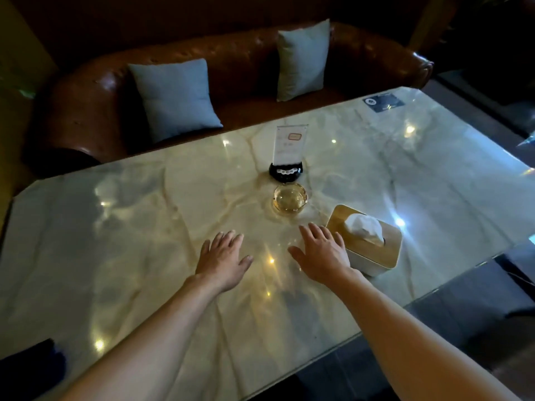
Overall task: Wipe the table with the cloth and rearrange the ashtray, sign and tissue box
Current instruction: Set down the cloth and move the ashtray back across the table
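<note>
On the glossy marble table (115, 227) a clear acrylic sign (286, 157) stands upright in a black round base. Just in front of it sits a round glass ashtray (290, 201). A white tissue box (366, 244) with a wooden lid and a tissue sticking out lies to the right of the ashtray. My left hand (223, 259) and my right hand (322, 251) are stretched out over the table with straight fingers, holding nothing. The right hand's fingers are next to the tissue box's left end. A dark cloth (31, 363) lies at the table's near left corner.
A brown leather sofa (86, 111) with two grey-blue cushions (175, 98) runs along the table's far side. A dark sticker (382, 102) lies flat at the far right corner. The table's right edge drops to dark floor.
</note>
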